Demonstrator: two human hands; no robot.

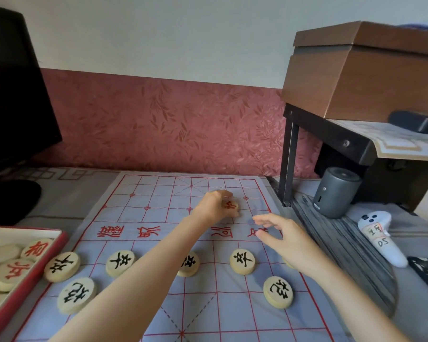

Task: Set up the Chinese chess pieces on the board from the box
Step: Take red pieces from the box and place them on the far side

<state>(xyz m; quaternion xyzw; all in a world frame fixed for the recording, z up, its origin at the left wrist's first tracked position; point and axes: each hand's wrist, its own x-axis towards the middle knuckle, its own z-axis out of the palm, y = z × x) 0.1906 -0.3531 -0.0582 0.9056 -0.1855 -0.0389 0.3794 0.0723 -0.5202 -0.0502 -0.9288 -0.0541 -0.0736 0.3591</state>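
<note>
A pale blue cloth board [158,198] with red grid lines lies on the table. Several round wooden pieces with black characters stand on its near half, such as one soldier piece [242,261] and one cannon piece [278,292]. My left hand [216,204] reaches across the river line to the far half and grips a red-lettered piece [230,206] resting on the board. My right hand [279,236] hovers over the board's right side, fingers spread, holding nothing. The red-rimmed box [35,267] at the left edge holds several red-lettered pieces [15,269].
A dark monitor [13,95] stands at the far left. On the right are a black shelf [331,137] carrying a brown box [361,70], a grey cylinder [336,192], a white controller [381,238] and a dark slatted mat [344,248].
</note>
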